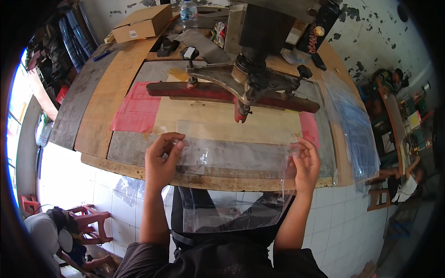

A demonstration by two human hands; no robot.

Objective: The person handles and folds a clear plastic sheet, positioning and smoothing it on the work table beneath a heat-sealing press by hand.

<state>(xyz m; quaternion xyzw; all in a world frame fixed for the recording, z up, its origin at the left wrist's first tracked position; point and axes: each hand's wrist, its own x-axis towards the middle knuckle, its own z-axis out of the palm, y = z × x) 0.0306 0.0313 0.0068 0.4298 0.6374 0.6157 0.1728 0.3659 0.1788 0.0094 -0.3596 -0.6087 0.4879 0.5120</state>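
A clear plastic sheet (232, 160) is stretched between my two hands, its lower part hanging over the table's front edge toward my lap. My left hand (163, 153) pinches its left side between thumb and fingers. On the right side, my right hand (304, 160) grips it the same way. Beyond the hands lies a pale yellow board (222, 132) on the grey work plate (127, 150). Above that board stands a heavy press head with a long red-edged bar (222, 95).
Pink sheets (136, 106) flank the board. A stack of clear bluish plastic sheets (354, 134) lies at the table's right. Behind are a cardboard box (141, 23) and a water bottle (188, 14). People sit at lower left and far right, near a red stool (92, 224).
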